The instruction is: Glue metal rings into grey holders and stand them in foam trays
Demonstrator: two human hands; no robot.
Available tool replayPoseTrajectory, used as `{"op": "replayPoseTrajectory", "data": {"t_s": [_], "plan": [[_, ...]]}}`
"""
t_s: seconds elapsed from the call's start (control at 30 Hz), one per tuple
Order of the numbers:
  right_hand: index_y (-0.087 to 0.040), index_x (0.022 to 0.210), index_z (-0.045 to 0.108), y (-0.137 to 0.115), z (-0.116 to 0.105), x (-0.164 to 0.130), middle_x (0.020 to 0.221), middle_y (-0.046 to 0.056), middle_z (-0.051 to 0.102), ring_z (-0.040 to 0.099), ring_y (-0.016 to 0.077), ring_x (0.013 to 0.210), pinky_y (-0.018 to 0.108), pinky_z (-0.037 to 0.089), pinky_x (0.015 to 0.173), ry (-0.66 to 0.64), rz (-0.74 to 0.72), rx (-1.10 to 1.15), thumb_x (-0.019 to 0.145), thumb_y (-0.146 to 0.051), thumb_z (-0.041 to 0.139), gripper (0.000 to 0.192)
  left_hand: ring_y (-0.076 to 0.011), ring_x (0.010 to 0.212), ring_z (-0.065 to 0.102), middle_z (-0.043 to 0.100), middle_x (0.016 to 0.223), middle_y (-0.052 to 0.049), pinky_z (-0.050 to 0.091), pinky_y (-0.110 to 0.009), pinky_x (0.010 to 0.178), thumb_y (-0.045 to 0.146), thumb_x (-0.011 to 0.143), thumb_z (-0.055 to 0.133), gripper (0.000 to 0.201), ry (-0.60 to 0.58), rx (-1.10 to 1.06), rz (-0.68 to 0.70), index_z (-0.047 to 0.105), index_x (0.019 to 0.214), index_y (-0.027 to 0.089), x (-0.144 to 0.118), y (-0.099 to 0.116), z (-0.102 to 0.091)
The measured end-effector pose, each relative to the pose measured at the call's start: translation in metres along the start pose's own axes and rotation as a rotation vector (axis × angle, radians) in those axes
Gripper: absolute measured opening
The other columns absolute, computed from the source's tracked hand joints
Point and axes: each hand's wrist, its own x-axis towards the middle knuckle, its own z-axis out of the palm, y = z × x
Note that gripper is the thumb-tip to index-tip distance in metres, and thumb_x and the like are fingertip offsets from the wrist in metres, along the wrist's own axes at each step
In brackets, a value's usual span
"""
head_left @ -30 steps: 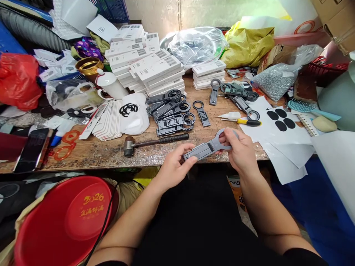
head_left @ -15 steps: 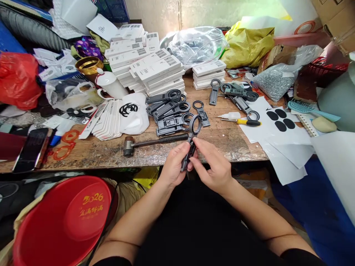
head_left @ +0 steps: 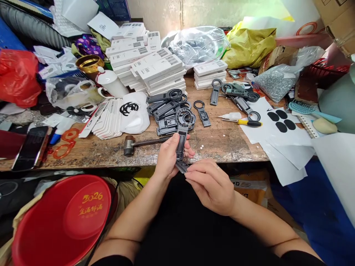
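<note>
My left hand (head_left: pixel 168 157) is closed around the body of a dark grey folding stand (head_left: pixel 181 142), its ring head pointing away from me. My right hand (head_left: pixel 212 184) pinches the short flap at the near end, which is hinged out at an angle. Just beyond the ring lies a pile of similar grey stands (head_left: pixel 163 109) on the workbench (head_left: pixel 235 146). One single stand (head_left: pixel 203 113) rests to the right of the pile. A hammer (head_left: pixel 129 145) lies left of my left hand, its handle end hidden behind that hand.
White boxes (head_left: pixel 159 70) are stacked at the back. Black rings (head_left: pixel 129 109) sit on a white pad beside fanned cards (head_left: pixel 107 120). To the right are a yellow-handled tool (head_left: pixel 249 122), a small glue bottle (head_left: pixel 231 115) and black oval pads (head_left: pixel 281 120). A red basin (head_left: pixel 41 229) stands below left.
The stand has turned to show its broad face, and its near flap has swung out. My right hand has moved down towards me with the flap. Small white bits now show on the bench.
</note>
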Motion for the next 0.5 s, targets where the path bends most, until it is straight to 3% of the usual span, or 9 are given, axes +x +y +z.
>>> {"op": "replayPoseTrajectory", "data": {"t_s": [0.2, 0.37, 0.5], "plan": [[-0.019, 0.115, 0.073, 0.005, -0.002, 0.005, 0.096, 0.009, 0.079, 0.075, 0.0198, 0.089, 0.036, 0.065, 0.083, 0.043, 0.013, 0.008, 0.092, -0.001, 0.071, 0.029, -0.0139, 0.060, 0.069, 0.072, 0.075, 0.000, 0.054, -0.023, 0.056, 0.063, 0.078, 0.088, 0.059, -0.107, -0.001, -0.029, 0.070, 0.106, 0.015, -0.007, -0.006, -0.001], [-0.024, 0.110, 0.076, 0.018, -0.011, 0.018, 0.093, 0.005, 0.078, 0.075, 0.0199, 0.088, 0.036, 0.063, 0.079, 0.153, 0.173, -0.076, 0.095, -0.007, 0.071, 0.023, -0.0171, 0.056, 0.067, 0.070, 0.066, -0.002, 0.053, -0.026, 0.054, 0.074, 0.086, 0.076, 0.062, -0.266, 0.054, -0.050, 0.071, 0.102, 0.014, -0.015, -0.016, 0.000], [-0.023, 0.104, 0.077, 0.028, -0.015, 0.019, 0.094, 0.005, 0.076, 0.074, 0.0182, 0.086, 0.033, 0.062, 0.078, 0.159, 0.315, -0.032, 0.097, -0.013, 0.071, 0.013, -0.0175, 0.054, 0.066, 0.069, 0.062, -0.003, 0.054, -0.028, 0.057, 0.075, 0.095, 0.063, 0.062, -0.350, 0.089, -0.050, 0.070, 0.105, 0.014, -0.017, -0.020, -0.003]]}}
